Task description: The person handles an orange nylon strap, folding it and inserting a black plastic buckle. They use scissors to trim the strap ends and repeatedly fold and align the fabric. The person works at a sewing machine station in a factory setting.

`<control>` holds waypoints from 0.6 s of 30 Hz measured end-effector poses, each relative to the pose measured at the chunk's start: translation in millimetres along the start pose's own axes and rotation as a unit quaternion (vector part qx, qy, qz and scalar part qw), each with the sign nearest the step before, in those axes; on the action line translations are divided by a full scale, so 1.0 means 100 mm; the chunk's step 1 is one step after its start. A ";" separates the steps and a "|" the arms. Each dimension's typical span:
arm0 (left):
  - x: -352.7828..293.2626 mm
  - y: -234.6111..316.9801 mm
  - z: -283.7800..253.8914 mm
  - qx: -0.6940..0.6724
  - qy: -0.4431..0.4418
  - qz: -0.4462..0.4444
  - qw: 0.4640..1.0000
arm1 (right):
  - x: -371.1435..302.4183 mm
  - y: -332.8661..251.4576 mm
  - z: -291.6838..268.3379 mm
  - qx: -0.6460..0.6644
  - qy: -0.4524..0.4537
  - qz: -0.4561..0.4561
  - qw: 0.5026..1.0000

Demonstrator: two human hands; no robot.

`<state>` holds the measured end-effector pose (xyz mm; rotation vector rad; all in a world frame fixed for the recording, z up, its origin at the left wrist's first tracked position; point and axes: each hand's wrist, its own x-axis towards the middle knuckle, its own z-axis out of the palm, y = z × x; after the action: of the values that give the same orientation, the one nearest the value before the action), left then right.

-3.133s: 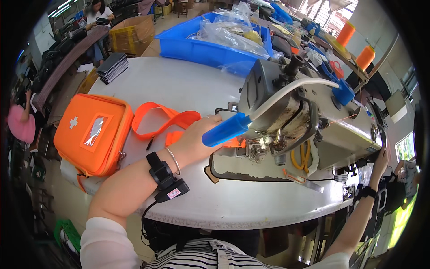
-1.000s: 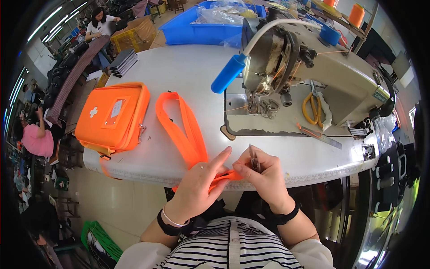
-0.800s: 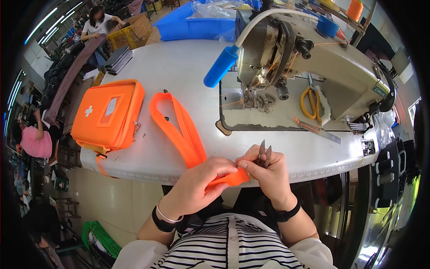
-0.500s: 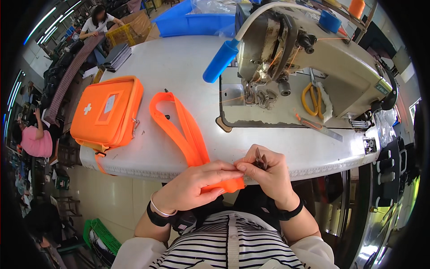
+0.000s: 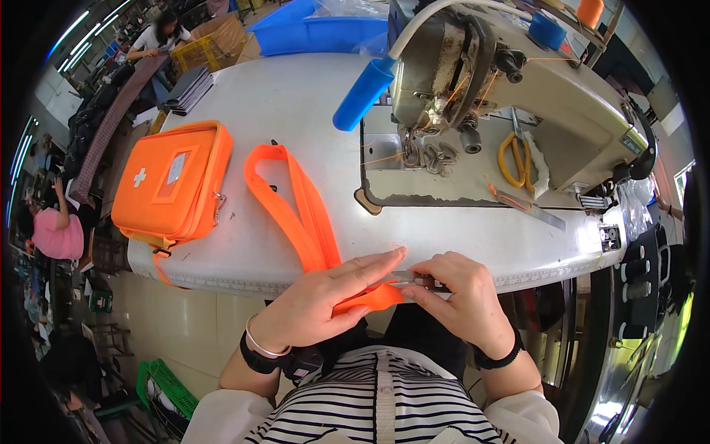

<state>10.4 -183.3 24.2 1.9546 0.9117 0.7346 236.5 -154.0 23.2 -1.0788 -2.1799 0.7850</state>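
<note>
My left hand (image 5: 314,305) is closed on the folded end of a bright orange webbing strap (image 5: 316,237), its fingers stretched forward and the thumb underneath. From there the strap runs away over the table in a long loop. Small metal thread snips (image 5: 405,281) sit in my right hand (image 5: 467,302), their blades pointing left at the strap's end beside my left fingertips. Whether the blades touch the strap I cannot tell. Left of the loop lies an orange zipped case (image 5: 174,185) with a white cross and a metal clip on its side.
A sewing machine (image 5: 518,96) stands at the far right, a blue-tipped hose (image 5: 362,96) hanging before it. Yellow-handled scissors (image 5: 514,159) and a flat metal tool (image 5: 529,207) lie by its base. A blue bin (image 5: 318,29) is behind; other people work at left.
My right hand has turned and moved slightly right, bringing the snips from upright to pointing left at the strap's end. My left fingers have lifted a little.
</note>
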 end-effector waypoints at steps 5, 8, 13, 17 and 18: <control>0.00 0.04 0.00 0.003 -0.013 -0.026 1.000 | 0.05 0.00 0.00 -0.007 -0.013 -0.029 0.999; 0.00 0.04 0.00 0.006 -0.020 -0.030 0.999 | 0.06 0.02 0.00 -0.027 -0.035 -0.054 0.998; 0.01 -0.01 0.02 -0.009 0.002 -0.021 1.000 | 0.06 0.07 -0.06 0.081 -0.016 0.029 0.996; -0.04 -0.09 0.05 -0.183 0.111 -0.063 0.975 | 0.16 0.28 -0.23 -0.043 0.108 0.105 0.988; -0.06 -0.12 0.06 -0.197 0.141 -0.057 0.968 | 0.17 0.29 -0.24 -0.153 0.152 0.034 0.976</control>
<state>7.7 -185.8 10.5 1.4598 0.9528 1.0561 258.9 -119.4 22.5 -1.3349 -2.0473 0.2875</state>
